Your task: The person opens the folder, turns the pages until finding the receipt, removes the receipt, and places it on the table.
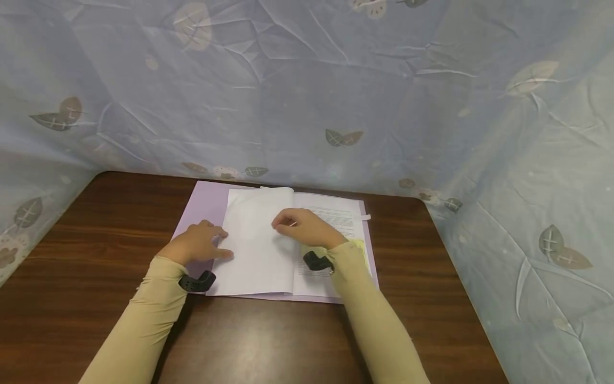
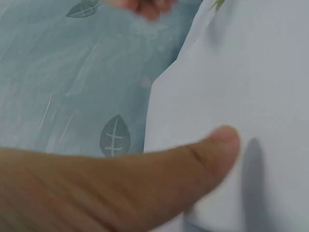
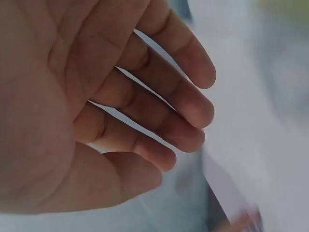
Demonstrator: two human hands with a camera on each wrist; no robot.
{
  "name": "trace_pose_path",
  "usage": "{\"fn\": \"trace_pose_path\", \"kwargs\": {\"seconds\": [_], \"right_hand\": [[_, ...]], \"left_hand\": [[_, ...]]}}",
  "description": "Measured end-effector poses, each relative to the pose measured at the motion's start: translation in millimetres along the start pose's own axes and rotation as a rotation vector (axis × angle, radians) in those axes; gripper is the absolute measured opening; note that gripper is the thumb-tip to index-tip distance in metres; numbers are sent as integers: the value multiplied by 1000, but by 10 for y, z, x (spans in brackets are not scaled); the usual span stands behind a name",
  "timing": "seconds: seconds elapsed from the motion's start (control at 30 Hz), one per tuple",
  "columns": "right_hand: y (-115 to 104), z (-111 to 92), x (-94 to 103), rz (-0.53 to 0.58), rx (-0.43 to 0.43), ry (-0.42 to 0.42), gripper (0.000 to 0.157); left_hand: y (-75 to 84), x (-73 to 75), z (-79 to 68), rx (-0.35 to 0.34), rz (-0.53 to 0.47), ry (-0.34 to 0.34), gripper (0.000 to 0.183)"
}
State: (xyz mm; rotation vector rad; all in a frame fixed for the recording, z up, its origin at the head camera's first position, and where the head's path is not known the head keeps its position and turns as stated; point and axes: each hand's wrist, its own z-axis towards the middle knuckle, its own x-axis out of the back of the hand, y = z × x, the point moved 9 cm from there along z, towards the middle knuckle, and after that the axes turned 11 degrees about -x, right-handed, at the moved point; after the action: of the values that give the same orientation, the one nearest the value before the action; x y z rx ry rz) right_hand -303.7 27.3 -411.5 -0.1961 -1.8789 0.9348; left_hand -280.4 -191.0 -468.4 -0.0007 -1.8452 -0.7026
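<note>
A lilac folder (image 1: 207,200) lies spread on the table, with a stack of paper in it. Its left-hand page (image 1: 254,269) looks blank white, while the right-hand page (image 1: 314,288) carries printed text. My left hand (image 1: 195,244) is at the left edge of the blank page, fingers spread. In the left wrist view its thumb (image 2: 193,166) extends over the white paper. Above the blank page, near the fold, hovers my right hand (image 1: 307,226). Its fingers (image 3: 178,99) are loosely bent with nothing between them in the right wrist view.
A dark wooden table (image 1: 254,341) bears the folder. Patterned cloth (image 1: 307,96) hangs behind it and along both sides. A white tab (image 1: 366,217) sticks out at the folder's right edge, and a yellow patch (image 1: 360,246) shows beside my right forearm.
</note>
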Motion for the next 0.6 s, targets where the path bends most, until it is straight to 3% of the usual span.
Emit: {"fn": "trace_pose_path", "kwargs": {"seconds": [0.17, 0.27, 0.43, 0.6], "right_hand": [[645, -351, 542, 44, -82, 202, 23], [1058, -569, 729, 55, -172, 300, 23], [1552, -811, 784, 31, -312, 359, 32], [1780, -869, 711, -57, -385, 342, 38]], "left_hand": [[39, 24, -30, 43, 51, 44, 73], [54, 44, -40, 58, 75, 75, 73], [60, 56, -49, 69, 70, 103, 80], [81, 14, -34, 52, 88, 67, 92]]}}
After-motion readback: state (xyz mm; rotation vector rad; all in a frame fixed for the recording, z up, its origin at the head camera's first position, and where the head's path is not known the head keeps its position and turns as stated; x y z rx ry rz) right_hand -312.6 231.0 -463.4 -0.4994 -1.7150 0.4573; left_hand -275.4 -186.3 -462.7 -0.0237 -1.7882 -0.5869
